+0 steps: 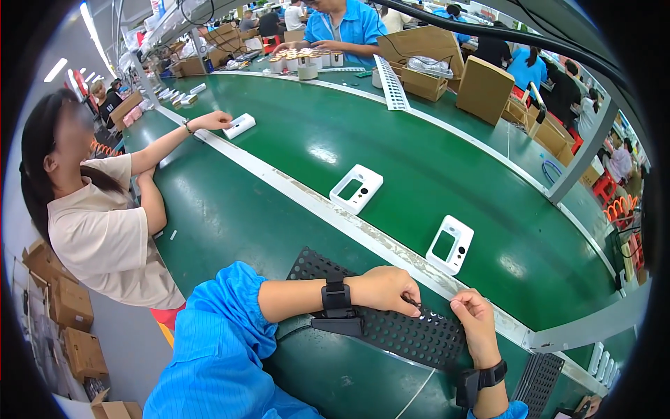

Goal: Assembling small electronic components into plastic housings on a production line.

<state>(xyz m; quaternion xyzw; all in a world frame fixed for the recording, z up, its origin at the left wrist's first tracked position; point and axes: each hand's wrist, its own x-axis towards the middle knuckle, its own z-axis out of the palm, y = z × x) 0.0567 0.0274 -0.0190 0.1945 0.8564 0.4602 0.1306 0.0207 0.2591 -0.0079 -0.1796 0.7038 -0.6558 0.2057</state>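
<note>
A black tray with rows of round holes (412,342) lies on the green bench in front of me. Over its far edge is my left hand (387,290), thumb and fingers pinched downward; whatever they hold is too small or hidden to name. Several small shiny round pieces sit in the tray's holes beside those fingers. My right hand (476,320) is at the tray's right end, thumb and forefinger pressed together, with nothing I can make out between them. Black devices are strapped to both my wrists. Beyond the hands, a white plastic housing (450,244) with a rectangular opening lies on the green belt.
Another white housing (356,189) lies farther along the belt. A co-worker at left touches a third white housing (239,126). A pale metal rail (307,187) separates bench from belt. A second black perforated tray (537,383) lies at lower right, near a slanting metal post (593,322).
</note>
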